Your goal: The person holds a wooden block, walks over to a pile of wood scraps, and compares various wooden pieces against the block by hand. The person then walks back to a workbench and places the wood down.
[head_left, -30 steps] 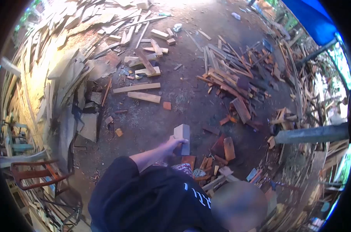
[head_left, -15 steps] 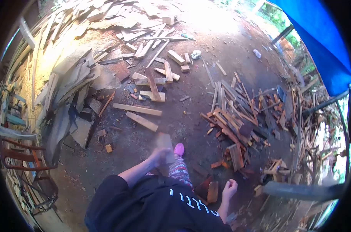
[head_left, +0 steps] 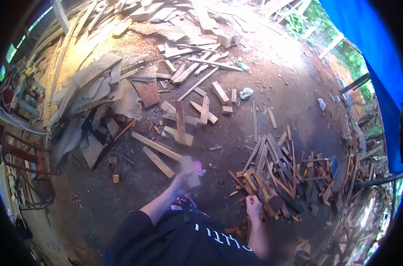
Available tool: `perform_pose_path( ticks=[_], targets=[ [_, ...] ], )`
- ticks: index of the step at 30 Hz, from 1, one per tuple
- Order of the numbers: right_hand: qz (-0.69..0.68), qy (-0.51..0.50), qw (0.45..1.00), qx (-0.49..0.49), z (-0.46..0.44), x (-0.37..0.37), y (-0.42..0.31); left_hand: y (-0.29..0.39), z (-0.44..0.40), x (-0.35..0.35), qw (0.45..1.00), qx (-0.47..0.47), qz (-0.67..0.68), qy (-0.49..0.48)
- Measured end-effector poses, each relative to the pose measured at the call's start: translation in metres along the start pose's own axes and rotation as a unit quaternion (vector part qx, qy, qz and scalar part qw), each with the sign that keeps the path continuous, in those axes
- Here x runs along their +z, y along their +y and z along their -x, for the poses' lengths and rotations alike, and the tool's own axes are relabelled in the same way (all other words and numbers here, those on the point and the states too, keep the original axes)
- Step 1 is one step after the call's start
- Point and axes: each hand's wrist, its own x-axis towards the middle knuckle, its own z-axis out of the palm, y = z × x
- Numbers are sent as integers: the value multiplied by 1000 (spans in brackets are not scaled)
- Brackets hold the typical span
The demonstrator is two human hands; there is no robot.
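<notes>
My left hand (head_left: 180,184) is closed around a short pale wood block (head_left: 191,172), blurred, held out in front of my body. Behind the block, a pink shoe (head_left: 197,165) shows in part. My right hand (head_left: 253,206) has its fingers curled in, and I see nothing in them. It appears in front of the near left edge of a heap of wood scraps (head_left: 272,155); whether it touches any piece I cannot tell. Just beyond the block lie two long pale wood strips, one (head_left: 159,162) nearer and one (head_left: 157,146) farther.
Several loose offcuts, including a dark upright-looking plank (head_left: 180,122), lie on the dirt floor ahead. Bark slabs (head_left: 92,88) are piled at left, near a wooden chair frame (head_left: 26,153). A blue tarp (head_left: 365,53) hangs at right. A crumpled plastic bag (head_left: 246,93) lies ahead.
The view has moved forward and shifted, with the strips now closer to me. My left hand still carries the wood block. My right hand has swung forward to the scrap heap's near edge.
</notes>
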Motion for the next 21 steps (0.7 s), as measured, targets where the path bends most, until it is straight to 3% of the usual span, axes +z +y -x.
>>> perform_pose_path(
  ticks=[2,6,10,16,19,21],
  targets=[
    [-2,-19,1000,-10,-66,7,-19,12,-41,-7,997,-42,59,22],
    [-12,-53,997,-48,-189,33,-41,53,-126,4,996,-12,86,31],
    [45,-180,981,-57,-277,38,-56,111,-187,43,990,-29,132,29],
    [82,-260,960,-67,-421,49,-80,169,-272,69,979,2,198,48],
    [123,-321,937,-58,-493,53,-80,192,-313,82,959,21,284,-17],
    [141,-346,924,-77,-538,57,-88,206,-332,99,971,58,233,4]
  ],
)
